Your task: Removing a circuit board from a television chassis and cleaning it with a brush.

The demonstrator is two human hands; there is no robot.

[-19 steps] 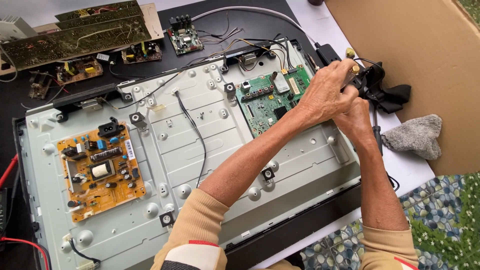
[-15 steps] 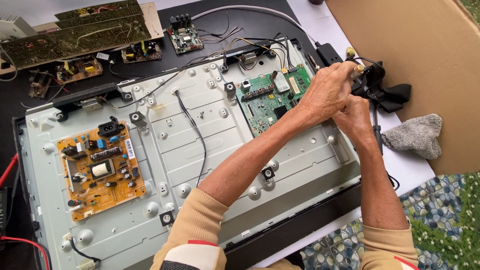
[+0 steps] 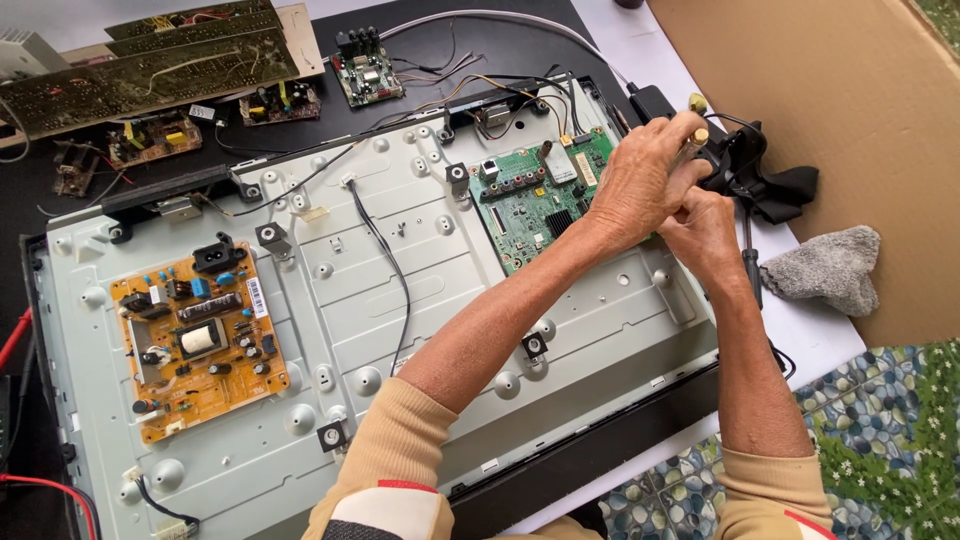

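Nearest: tan sleeves, both forearms reaching up and right across a grey metal chassis.

Orange board, lower left of chassis; coil, capacitors, black socket; untouched.

Black wire, running down mid-chassis, loose end up.

Green board, upper right of chassis; sockets, black chip, silver can; right part hidden under left hand.

Left hand, grip clamped on a slim clear-handled tool, raised a little since half a second ago, tool tip hidden; small adjustment only, work at that corner not finished by the look of it.

Right hand, just beneath, touching left hand; fingers curled, contents cannot be told.

Black adapter and cable bundle, just beyond hands, on white counter.

Grey cloth, right of bundle.

Farthest: long dark boards, small green board, top left.
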